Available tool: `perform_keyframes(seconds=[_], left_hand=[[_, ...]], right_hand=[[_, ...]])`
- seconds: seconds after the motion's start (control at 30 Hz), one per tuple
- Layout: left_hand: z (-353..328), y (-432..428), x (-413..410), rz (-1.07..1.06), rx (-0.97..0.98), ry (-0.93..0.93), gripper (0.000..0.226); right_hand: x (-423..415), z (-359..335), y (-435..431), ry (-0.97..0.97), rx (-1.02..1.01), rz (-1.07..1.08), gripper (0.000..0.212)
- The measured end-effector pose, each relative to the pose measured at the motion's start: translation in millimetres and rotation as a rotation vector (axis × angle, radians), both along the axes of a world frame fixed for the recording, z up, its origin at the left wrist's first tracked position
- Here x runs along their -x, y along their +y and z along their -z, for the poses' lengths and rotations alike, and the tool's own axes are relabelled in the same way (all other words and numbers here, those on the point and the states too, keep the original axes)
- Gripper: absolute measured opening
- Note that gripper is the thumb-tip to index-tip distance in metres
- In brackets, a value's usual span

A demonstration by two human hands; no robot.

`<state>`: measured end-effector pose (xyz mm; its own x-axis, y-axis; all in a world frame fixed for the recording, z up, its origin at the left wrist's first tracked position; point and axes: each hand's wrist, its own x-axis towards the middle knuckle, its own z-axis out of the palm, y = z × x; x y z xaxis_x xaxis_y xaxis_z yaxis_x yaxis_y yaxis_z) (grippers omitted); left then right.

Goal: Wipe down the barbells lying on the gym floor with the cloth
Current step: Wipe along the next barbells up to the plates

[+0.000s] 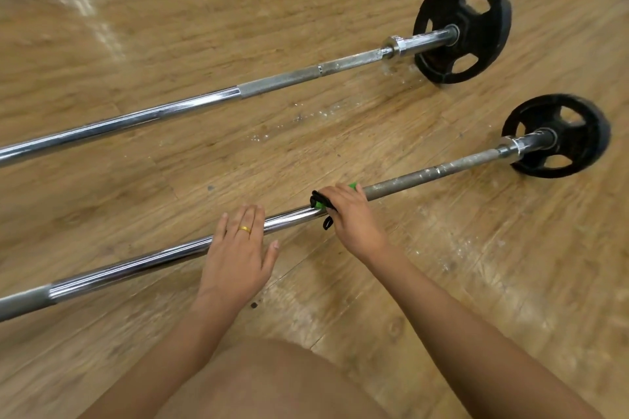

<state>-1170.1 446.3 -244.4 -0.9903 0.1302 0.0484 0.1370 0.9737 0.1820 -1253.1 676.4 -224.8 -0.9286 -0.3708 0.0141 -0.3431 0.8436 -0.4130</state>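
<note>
Green cloth (319, 204) wraps near barbell (442, 168) on floor (238, 153) | our right hand (354, 218) grips it; left hand (238, 248) rests flat, fingers straight, on chrome | we squeeze evenly, brace left, slide toward speckled end

The right hand (354, 214) curls over the near barbell (442, 169), gripping a green and black cloth (320, 203) around the shaft. The left hand (238, 248) lies flat with straight fingers on the shiny part of the same bar, a gold ring (244, 230) on one finger. A second barbell (204, 102) lies beyond on the wooden floor (170, 27), each carrying a black plate (558, 136).
</note>
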Motion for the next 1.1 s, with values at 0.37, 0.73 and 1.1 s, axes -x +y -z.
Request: perform_keyframes(seconds=[0.37, 0.73, 1.1], left_hand=[[5.5, 20.2, 18.9, 0.298, 0.079, 0.084, 0.066], [2.4, 32.8, 16.4, 0.250, 0.018, 0.011, 0.064], [-35.6, 57.2, 10.4, 0.063, -0.096, -0.312, 0.068]], right_hand=[[0.3, 12.0, 23.9, 0.118, 0.087, -0.010, 0.044], [-0.4, 19.1, 36.9, 0.119, -0.009, 0.062, 0.050], [13.8, -32.0, 40.3, -0.195, -0.281, -0.088, 0.050]])
